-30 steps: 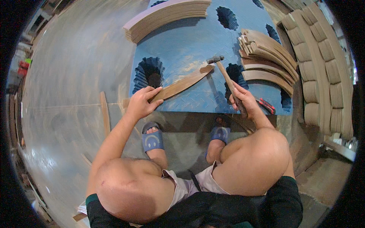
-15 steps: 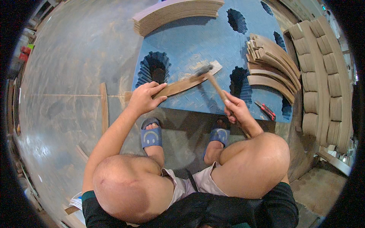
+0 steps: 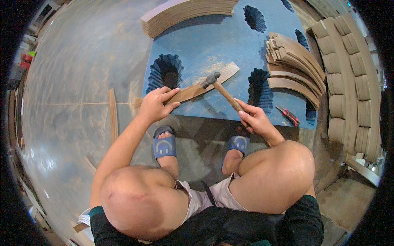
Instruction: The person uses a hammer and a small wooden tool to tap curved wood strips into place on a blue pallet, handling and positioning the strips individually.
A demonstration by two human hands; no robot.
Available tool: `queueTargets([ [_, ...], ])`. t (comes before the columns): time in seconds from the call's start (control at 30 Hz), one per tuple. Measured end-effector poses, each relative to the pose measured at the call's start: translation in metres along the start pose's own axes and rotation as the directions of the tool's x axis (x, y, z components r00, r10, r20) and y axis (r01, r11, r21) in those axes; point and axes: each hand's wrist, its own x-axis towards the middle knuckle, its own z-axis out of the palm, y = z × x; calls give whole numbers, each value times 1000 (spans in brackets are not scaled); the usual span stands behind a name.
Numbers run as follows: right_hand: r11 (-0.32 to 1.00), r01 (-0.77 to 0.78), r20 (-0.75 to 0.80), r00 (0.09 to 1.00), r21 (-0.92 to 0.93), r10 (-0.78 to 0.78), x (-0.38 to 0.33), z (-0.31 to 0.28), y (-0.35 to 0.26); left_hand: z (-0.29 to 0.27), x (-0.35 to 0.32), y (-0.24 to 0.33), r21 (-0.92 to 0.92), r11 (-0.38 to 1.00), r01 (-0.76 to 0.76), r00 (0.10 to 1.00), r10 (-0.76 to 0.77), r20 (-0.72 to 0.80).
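Note:
My right hand [image 3: 257, 119] is closed round the wooden handle of a hammer [image 3: 225, 94]. The dark hammer head lies over the middle of a slightly curved wooden strip [image 3: 189, 93]; whether it touches the wood I cannot tell. My left hand [image 3: 156, 103] grips that strip near its left end, thumb on the near edge and fingers over the far one. The strip slants across the front of a blue plastic pallet [image 3: 209, 43], its pale pointed end up and to the right.
A stack of curved boards [image 3: 180, 18] stands on the pallet's far side, and a looser pile [image 3: 293, 61] at its right. A red utility knife [image 3: 289, 117] lies near the front right corner. Large stacks of curved wood [image 3: 342, 86] rise farther right. A narrow strip [image 3: 113, 115] lies on the floor.
The hammer head has shifted left and slightly nearer along the wooden strip, and its blur is gone. My left hand keeps its place on the strip.

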Motion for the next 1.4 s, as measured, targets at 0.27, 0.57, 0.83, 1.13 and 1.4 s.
queueTargets([
  [0.27, 419, 384, 92, 817, -823, -569, -5, -3, 4, -1, 1, 2, 9, 1000, -18, 1000, 18, -12],
  [0.57, 409, 201, -100, 789, -890, -607, 14, -24, 11, -3, 0, 3, -31, 999, 23, 1000, -22, 20],
  [0.83, 991, 132, -404, 905, -26, -131, 1, -82, -6, 1, -3, -1, 9, 1000, -12, 1000, 12, 1],
  [1.13, 969, 54, -326, 945, 240, 28, 21, -49, 19, 0, 1, 1, 0, 1000, -1, 1000, 1, 21],
  [1.4, 999, -9, -29, 1000, -37, 8, 6, -16, 5, -1, -1, 2, -15, 1000, 13, 1000, -13, 3],
])
